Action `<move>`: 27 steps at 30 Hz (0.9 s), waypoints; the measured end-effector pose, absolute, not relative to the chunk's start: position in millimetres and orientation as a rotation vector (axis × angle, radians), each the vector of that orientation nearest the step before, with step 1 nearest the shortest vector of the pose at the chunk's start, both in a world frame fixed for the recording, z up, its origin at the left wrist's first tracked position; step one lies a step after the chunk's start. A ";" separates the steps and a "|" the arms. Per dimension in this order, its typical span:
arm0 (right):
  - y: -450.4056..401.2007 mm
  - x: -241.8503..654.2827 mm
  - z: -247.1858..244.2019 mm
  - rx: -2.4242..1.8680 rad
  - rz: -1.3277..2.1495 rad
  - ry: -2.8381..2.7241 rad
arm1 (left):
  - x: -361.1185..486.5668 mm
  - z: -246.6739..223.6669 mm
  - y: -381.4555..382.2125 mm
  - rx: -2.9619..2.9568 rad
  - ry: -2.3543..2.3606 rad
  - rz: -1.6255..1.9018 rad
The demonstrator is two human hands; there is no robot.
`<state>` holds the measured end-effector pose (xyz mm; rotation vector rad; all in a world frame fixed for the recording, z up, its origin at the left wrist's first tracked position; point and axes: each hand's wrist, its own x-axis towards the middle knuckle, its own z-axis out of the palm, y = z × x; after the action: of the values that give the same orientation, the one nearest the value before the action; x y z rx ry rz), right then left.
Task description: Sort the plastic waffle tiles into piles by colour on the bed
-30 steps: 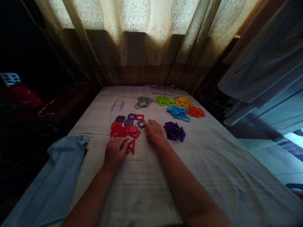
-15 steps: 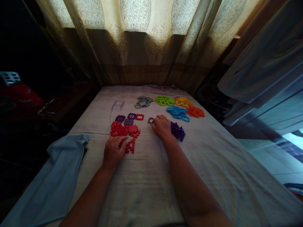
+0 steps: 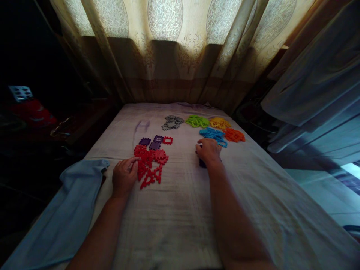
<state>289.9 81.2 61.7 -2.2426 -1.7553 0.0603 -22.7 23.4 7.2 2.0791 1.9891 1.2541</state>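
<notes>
My left hand (image 3: 125,177) rests at the left edge of a heap of red interlocking tiles (image 3: 145,159), its fingers curled with the tips against the heap. Whether a tile is pinched there I cannot make out. My right hand (image 3: 210,152) is over the pile of dark purple tiles (image 3: 202,163) and covers most of it. Its fingers are closed on a purple tile at the pile's left side, largely hidden. Just beyond the red heap lie a few purple tiles (image 3: 155,145) and a red square frame tile (image 3: 168,140).
Farther back on the sheet-covered bed (image 3: 168,225) lie piles of grey (image 3: 172,122), green (image 3: 197,121), yellow (image 3: 220,123), orange (image 3: 234,135) and blue tiles (image 3: 211,133). A light blue cloth (image 3: 78,195) hangs over the left edge. Curtains (image 3: 168,71) close off the far end.
My right hand has moved right, from the bare sheet with a purple tile to the purple pile. My left hand has shifted left, uncovering more red tiles.
</notes>
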 end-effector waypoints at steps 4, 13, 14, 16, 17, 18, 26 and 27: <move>80.4 243.9 61.2 -1.986 0.148 -2.005 | -32.4 4.3 27.8 1.911 2.106 1.280; 114.2 150.6 56.5 -1.997 0.359 -2.212 | -33.5 -3.8 31.4 1.668 2.143 1.324; 120.2 144.0 57.3 -2.023 0.382 -2.212 | -33.6 -4.0 31.4 1.675 2.132 1.326; 131.0 131.9 59.4 -2.065 0.417 -2.196 | -34.1 -4.2 31.5 1.687 2.113 1.329; 135.6 126.4 60.6 -2.084 0.428 -2.181 | -34.3 -4.3 31.6 1.690 2.106 1.329; 139.3 121.5 61.7 -2.102 0.438 -2.166 | -34.5 -4.3 31.9 1.690 2.099 1.329; 147.9 108.8 62.9 -2.095 0.441 -2.172 | -34.8 -5.7 33.4 1.682 2.076 1.361; 146.9 111.6 63.7 -2.076 0.427 -2.171 | -34.7 -5.6 33.5 1.676 2.078 1.362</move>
<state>111.6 146.9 63.7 -2.0763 -2.1715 0.4274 -34.7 33.5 -5.6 1.6760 2.0781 1.3620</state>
